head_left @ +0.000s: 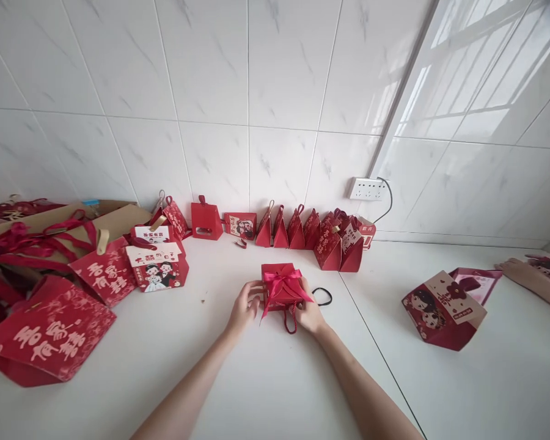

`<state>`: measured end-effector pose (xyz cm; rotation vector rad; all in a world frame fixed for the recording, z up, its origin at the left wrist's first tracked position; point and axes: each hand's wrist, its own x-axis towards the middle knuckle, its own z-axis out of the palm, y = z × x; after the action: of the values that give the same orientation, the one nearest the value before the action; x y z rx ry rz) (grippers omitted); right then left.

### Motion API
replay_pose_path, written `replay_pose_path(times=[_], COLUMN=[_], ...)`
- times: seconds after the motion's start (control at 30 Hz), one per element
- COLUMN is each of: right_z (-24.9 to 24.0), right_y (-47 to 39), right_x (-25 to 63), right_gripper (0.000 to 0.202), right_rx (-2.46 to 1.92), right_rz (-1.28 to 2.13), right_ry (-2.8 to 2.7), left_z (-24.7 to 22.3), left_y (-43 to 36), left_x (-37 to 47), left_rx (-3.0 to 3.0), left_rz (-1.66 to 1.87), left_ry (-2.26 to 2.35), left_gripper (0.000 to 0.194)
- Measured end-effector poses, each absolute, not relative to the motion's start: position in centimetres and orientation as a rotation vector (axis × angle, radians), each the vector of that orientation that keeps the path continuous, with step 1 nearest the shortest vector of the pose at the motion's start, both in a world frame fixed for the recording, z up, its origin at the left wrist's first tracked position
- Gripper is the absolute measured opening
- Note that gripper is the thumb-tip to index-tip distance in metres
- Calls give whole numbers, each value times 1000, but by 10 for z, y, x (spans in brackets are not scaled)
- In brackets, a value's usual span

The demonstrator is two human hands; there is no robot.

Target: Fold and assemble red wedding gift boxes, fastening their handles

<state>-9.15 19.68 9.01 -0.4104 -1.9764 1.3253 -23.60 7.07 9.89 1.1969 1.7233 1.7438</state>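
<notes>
A small red gift box (273, 297) sits on the white table in front of me, a shiny pink ribbon bow (284, 282) tied across its top. My left hand (245, 307) holds the box's left side, its fingers curved along the edge. On the opposite side my right hand (310, 311) grips the right edge, close to a ribbon tail. A dark red cord loop (291, 324) hangs from the box's front onto the table. Just beyond my right hand lies a thin black loop (324, 296). The fingertips under the box are partly hidden.
Several red candy boxes (296, 229) stand along the tiled wall. More boxes (50, 330) and ribbons crowd a cardboard carton (119, 215) on the left. A box with cartoon figures (444, 310) lies right, near another person's arm (531, 281). A power strip (366, 189) hangs on the wall.
</notes>
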Motion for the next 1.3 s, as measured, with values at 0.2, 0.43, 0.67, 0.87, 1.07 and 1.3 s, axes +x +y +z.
replay_pose_path(times=[0.2,0.43,0.67,0.87,1.07,1.3], right_z=[89,94,96,107,109,101], right_y=[192,181,186,190,218,278], right_x=[-93,-86,-87,-76,-92,-139], right_gripper=[70,78,69,77,107,98], right_rx=[-295,-352,-468,-420,-648,-1111], right_rz=[1161,1330,1444,1596,1190,645], right_ry=[-2109,-2062,-1963,-2082,-1846,-1761], left_z=[100,100,97,100,81,76], left_y=[75,66,65,64,74,73], left_x=[-241,-251,-252,-249,-244,-240], left_rx=[1104,1380,1708,1559,1487,1680], left_rz=[1782,1691,1562,1574,1608,1423], left_ry=[1708,1706,1827,1534,1867,2048], left_gripper=[59,75,77,75,61,43])
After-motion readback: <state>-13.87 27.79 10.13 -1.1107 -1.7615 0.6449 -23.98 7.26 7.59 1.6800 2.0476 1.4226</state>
